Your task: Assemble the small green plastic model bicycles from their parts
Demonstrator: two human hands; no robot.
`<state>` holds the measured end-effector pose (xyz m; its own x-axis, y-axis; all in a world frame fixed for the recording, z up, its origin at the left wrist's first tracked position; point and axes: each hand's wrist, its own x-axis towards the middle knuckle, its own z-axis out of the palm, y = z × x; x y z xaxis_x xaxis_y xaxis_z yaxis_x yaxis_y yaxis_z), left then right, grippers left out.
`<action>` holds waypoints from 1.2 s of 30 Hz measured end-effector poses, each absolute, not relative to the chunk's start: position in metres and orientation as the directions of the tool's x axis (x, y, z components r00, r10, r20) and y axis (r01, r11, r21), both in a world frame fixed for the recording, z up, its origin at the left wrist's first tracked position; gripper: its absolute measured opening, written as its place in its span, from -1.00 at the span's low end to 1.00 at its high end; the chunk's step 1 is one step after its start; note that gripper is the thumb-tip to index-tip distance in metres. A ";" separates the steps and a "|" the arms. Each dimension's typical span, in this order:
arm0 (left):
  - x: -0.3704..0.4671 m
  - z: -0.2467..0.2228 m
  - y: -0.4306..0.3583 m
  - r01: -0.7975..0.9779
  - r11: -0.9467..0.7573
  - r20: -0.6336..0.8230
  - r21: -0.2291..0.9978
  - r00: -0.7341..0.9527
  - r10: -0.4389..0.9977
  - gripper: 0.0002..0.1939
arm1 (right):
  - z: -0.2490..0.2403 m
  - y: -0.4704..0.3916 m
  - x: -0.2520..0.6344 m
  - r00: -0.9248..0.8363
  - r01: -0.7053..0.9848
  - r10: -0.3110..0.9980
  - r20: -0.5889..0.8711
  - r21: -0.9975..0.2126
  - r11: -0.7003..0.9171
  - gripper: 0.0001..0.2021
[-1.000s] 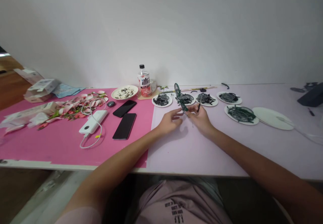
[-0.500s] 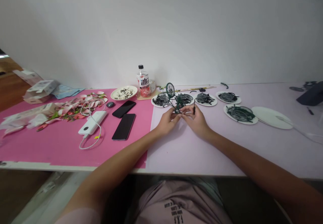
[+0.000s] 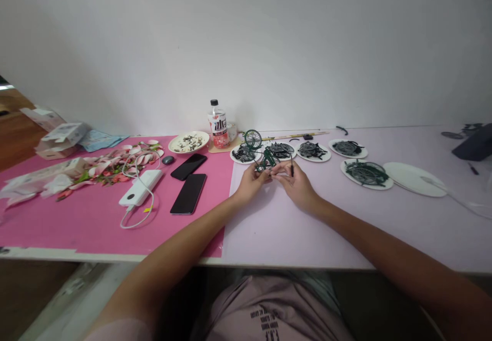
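Observation:
A small dark green model bicycle (image 3: 269,159) with a spoked wheel (image 3: 252,139) at its upper left is held over the table by both hands. My left hand (image 3: 251,182) grips its lower left side, fingers closed. My right hand (image 3: 298,184) pinches at the lower right of the model, its fingertips close to those of my left hand. A thin dark tool (image 3: 292,167) stands upright between the fingers of my right hand. The small part at my fingertips is too tiny to make out.
White plates of dark parts (image 3: 313,151) line the back, with a green-part plate (image 3: 367,173) and a white plate (image 3: 415,179) at right. Left are a bottle (image 3: 219,128), a bowl (image 3: 188,141), two phones (image 3: 188,193), a power strip (image 3: 140,187) and petals (image 3: 111,165).
The model bicycle has tilted left and down, its raised wheel now lower and turned more toward the camera. Both hands have shifted slightly left.

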<state>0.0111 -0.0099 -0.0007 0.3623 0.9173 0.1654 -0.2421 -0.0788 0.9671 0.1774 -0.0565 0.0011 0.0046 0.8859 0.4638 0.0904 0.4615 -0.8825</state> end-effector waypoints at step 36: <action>0.005 -0.005 -0.004 -0.232 0.012 0.106 0.973 0.491 0.865 -0.32 | -0.006 -0.039 0.197 0.157 0.260 0.927 0.340 -0.920 0.294 -0.44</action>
